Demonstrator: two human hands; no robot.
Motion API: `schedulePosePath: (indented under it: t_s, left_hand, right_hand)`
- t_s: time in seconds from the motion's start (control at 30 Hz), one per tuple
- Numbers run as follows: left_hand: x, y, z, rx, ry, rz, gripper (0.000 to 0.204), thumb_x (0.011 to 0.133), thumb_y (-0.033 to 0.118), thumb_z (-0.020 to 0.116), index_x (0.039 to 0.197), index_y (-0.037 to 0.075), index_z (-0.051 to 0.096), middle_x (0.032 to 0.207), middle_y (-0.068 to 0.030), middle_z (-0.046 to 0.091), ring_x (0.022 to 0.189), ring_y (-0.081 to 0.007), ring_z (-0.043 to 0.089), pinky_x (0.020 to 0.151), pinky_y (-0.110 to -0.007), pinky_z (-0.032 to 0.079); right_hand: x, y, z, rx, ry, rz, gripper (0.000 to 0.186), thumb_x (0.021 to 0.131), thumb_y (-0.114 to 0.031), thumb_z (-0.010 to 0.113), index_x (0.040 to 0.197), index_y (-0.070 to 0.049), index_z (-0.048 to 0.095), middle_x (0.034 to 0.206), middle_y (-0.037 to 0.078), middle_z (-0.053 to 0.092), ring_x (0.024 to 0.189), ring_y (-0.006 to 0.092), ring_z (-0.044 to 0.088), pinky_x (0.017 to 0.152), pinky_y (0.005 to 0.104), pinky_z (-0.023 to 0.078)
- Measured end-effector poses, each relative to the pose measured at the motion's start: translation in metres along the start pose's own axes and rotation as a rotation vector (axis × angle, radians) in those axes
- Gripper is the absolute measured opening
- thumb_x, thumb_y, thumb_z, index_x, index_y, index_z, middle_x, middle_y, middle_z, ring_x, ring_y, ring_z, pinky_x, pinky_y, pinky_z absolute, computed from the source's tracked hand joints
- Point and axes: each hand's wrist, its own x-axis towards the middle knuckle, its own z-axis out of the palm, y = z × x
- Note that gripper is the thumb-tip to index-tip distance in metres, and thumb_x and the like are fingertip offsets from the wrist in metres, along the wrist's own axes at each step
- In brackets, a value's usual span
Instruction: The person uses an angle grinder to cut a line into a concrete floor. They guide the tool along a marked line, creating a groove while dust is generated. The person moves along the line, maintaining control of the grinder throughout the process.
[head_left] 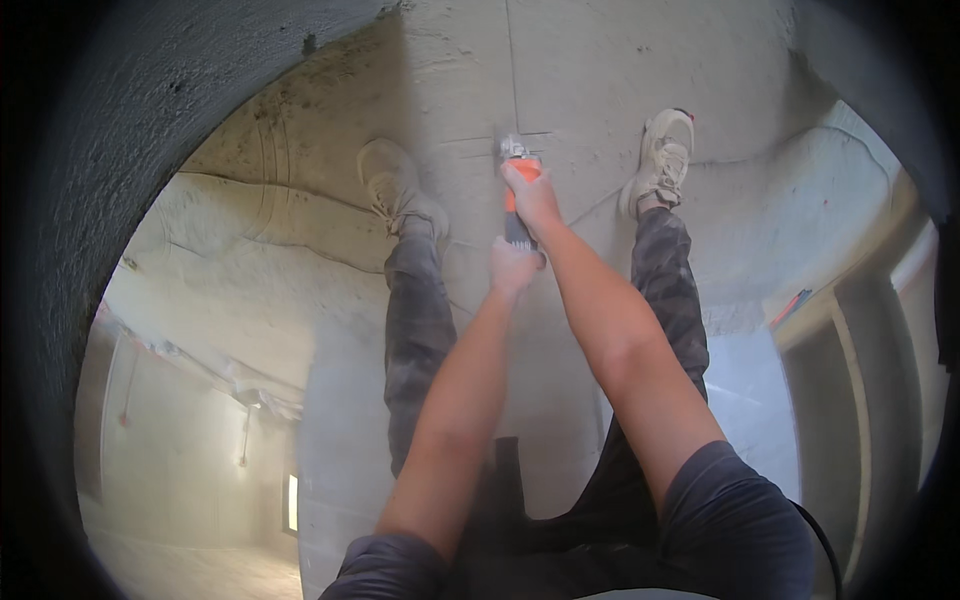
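Note:
Both my hands are closed around an orange and black angle grinder (524, 172) between my feet. My right hand (536, 203) wraps its orange front body. My left hand (513, 268) is closed on the dark rear end, nearer to me. The grinder's metal head points away from me, at the grey concrete floor (585, 60). Around the head the picture is hazy, and the disc is too blurred to make out. A thin straight line (511, 70) runs along the floor away from the head, and a short dark line crosses near it.
My left shoe (392, 185) and right shoe (664, 160) stand on either side of the grinder. A rough grey wall (180, 110) curves along the left. Thin wavy lines cross the floor. A black cord (828, 545) hangs beside my right sleeve. Coloured strands (790, 309) lie at the right.

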Motion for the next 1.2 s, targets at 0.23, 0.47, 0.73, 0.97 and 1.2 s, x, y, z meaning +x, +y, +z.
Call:
schedulePosePath:
  t_s: [0.23, 0.47, 0.73, 0.97, 1.2]
  left_hand:
    - [-0.003, 0.011, 0.006, -0.037, 0.066, -0.01, 0.028, 0.065, -0.001, 0.079, 0.088, 0.0, 0.063, 0.074, -0.0082, 0.067, 0.059, -0.0204, 0.064, 0.051, -0.04, 0.047]
    - [-0.001, 0.016, 0.003, -0.065, 0.04, -0.014, 0.023, 0.065, -0.002, 0.078, 0.083, 0.001, 0.064, 0.069, -0.0067, 0.066, 0.053, -0.018, 0.061, 0.048, -0.038, 0.045]
    - [0.001, 0.021, 0.004, -0.056, 0.038, 0.024, 0.022, 0.065, -0.003, 0.078, 0.082, 0.002, 0.064, 0.068, -0.0052, 0.065, 0.053, -0.0174, 0.06, 0.048, -0.038, 0.044]
    - [0.008, 0.017, 0.008, -0.098, 0.023, 0.007, 0.03, 0.065, -0.003, 0.079, 0.09, 0.0, 0.063, 0.074, -0.0075, 0.066, 0.056, -0.0193, 0.062, 0.049, -0.039, 0.045]
    - [0.019, 0.015, 0.008, -0.059, 0.035, -0.002, 0.044, 0.065, -0.002, 0.079, 0.104, -0.003, 0.06, 0.083, -0.0108, 0.067, 0.062, -0.0227, 0.066, 0.053, -0.041, 0.05]
  right_hand:
    - [0.013, 0.005, -0.001, 0.013, -0.062, -0.03, 0.095, 0.092, -0.062, 0.079, 0.154, 0.002, 0.048, 0.14, 0.027, 0.07, 0.126, 0.0381, 0.071, 0.108, 0.0468, 0.053]
    - [0.007, -0.01, 0.0, -0.03, -0.05, -0.014, 0.093, 0.092, -0.062, 0.078, 0.153, 0.001, 0.048, 0.14, 0.025, 0.07, 0.127, 0.0383, 0.071, 0.108, 0.0478, 0.053]
    - [0.024, -0.001, 0.007, 0.009, 0.033, -0.087, 0.071, 0.094, -0.049, 0.083, 0.14, -0.001, 0.057, 0.124, 0.016, 0.071, 0.11, 0.0258, 0.069, 0.096, 0.0413, 0.056]
    - [0.026, -0.01, 0.001, -0.067, -0.028, -0.034, 0.095, 0.089, -0.064, 0.079, 0.152, 0.0, 0.049, 0.142, 0.025, 0.069, 0.132, 0.0371, 0.068, 0.11, 0.0465, 0.051]
    - [0.004, -0.036, -0.009, 0.039, -0.086, -0.071, 0.077, 0.093, -0.055, 0.082, 0.144, -0.002, 0.057, 0.13, 0.023, 0.072, 0.121, 0.0343, 0.072, 0.105, 0.044, 0.053]
